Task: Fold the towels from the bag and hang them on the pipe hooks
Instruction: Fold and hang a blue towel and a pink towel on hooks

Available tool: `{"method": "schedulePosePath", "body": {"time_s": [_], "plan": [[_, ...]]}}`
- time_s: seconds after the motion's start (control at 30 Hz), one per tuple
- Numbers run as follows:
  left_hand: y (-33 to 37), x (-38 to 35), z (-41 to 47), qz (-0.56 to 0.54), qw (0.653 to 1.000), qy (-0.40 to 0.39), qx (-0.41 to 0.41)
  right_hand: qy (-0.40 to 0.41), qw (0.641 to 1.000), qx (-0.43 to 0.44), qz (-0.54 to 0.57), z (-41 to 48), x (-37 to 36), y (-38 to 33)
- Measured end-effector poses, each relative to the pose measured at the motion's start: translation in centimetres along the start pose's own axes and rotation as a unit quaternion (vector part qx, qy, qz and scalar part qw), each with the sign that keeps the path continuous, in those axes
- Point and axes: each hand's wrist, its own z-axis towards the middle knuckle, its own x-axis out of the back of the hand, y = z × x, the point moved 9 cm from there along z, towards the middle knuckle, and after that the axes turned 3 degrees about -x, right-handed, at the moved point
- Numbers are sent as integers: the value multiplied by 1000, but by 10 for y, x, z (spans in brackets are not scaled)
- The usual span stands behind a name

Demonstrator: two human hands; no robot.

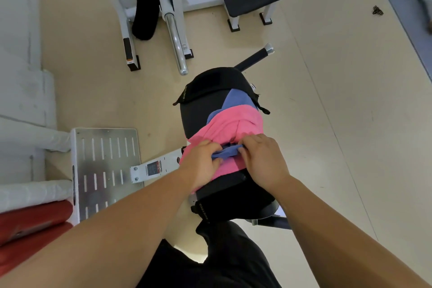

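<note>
- A person's left hand and right hand pinch a bunched blue towel between them, fingers curled onto the cloth from either side.
- Directly under the grip lies a pink towel, spread loosely over an open black bag. The bag sits on a piece of gym equipment above the floor.
- Beyond the grip, more blue cloth shows from under the pink towel's far edge. Whether it belongs to the pinched towel cannot be told.
- Likely risk: if it does, lifting the blue towel could drag the pink one with it, since the pink cloth lies across it.
- The pink towel already hangs over the bag's edge on the left-hand side of the grip. A tug could send it sliding to the floor.
- The blue towel is held in a tight wad, not by its corners, so a fold begun from this hold would probably come out crooked.
- The bag could shift on its perch under a hard pull.
- No pipe hooks appear in view, so the hanging step looks some way off.
</note>
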Motion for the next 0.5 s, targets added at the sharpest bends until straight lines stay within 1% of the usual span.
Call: {"method": "schedulePosePath", "body": {"time_s": [0.2, 0.33, 0.5], "plan": [[17, 27, -25, -10, 1000, 1, 13, -5, 999, -15, 30, -1, 31, -10], [20, 37, -40, -15, 999, 9, 35, -9, 997, -45, 64, -7, 43, -7], [35, 42, -57, -55, 998, -11, 41, 25, 995, -41, 92, -9, 74, -21]]}}
